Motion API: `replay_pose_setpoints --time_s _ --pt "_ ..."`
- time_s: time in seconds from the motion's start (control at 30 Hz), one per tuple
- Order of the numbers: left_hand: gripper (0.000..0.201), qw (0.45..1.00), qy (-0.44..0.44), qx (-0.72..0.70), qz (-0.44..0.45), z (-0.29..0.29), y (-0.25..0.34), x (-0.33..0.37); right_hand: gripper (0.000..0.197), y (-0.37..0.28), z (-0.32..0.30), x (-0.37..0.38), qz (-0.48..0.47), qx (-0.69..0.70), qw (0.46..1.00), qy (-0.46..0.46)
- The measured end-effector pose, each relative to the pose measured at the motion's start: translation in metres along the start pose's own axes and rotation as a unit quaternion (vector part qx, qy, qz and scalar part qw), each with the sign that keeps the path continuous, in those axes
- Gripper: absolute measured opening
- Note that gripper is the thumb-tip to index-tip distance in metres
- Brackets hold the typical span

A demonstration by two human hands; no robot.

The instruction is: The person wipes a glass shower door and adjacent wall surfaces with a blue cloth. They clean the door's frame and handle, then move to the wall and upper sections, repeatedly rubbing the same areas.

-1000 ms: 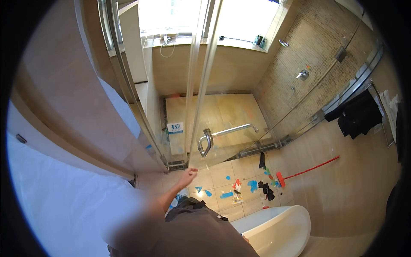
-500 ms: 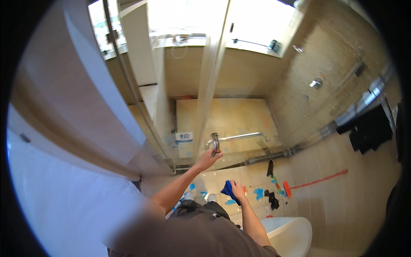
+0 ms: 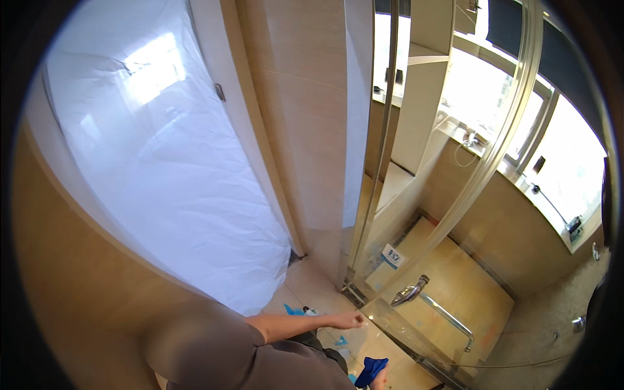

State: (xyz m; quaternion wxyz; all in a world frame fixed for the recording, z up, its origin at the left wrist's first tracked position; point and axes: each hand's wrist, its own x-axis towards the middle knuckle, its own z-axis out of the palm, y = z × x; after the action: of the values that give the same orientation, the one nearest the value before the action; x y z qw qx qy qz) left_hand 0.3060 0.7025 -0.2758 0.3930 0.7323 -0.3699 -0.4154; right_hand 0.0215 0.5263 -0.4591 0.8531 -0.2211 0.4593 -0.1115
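Observation:
Below the glass door's metal handle (image 3: 411,292), and apart from it, my left hand (image 3: 350,320) hangs with its fingers curled in. Nothing shows between those fingers. A crumpled dark blue cloth (image 3: 370,372) is in my right hand (image 3: 381,377), which is partly cut off by the lower edge. The handle is shiny, and a long metal bar (image 3: 448,313) runs from beside it along the glass. A white and blue label (image 3: 391,255) is stuck low on the glass.
White sheeting (image 3: 195,195) fills the doorway at left, bordered by a wooden frame (image 3: 270,140). Blue scraps (image 3: 341,340) lie on the tiled floor by my feet. A shower enclosure with a yellowish floor (image 3: 465,279) lies behind the glass, below bright windows (image 3: 572,169).
My view has swung left, bringing the sheeted doorway into sight. My left hand has come away from the door handle. The blue cloth remains in my right hand.

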Motion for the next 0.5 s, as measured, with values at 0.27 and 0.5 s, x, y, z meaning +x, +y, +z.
replay_pose_setpoints --time_s 0.27,0.5 --pt "0.082 0.987 0.02 -0.137 -0.082 0.026 -0.055 -0.037 0.048 -0.037 0.242 -0.032 -0.011 -0.136 0.983 -0.124" --pt "0.052 0.895 0.398 -0.188 -0.075 -0.108 0.021 -0.039 0.046 -0.013 0.414 -0.065 -0.296 -0.307 0.856 -0.292"
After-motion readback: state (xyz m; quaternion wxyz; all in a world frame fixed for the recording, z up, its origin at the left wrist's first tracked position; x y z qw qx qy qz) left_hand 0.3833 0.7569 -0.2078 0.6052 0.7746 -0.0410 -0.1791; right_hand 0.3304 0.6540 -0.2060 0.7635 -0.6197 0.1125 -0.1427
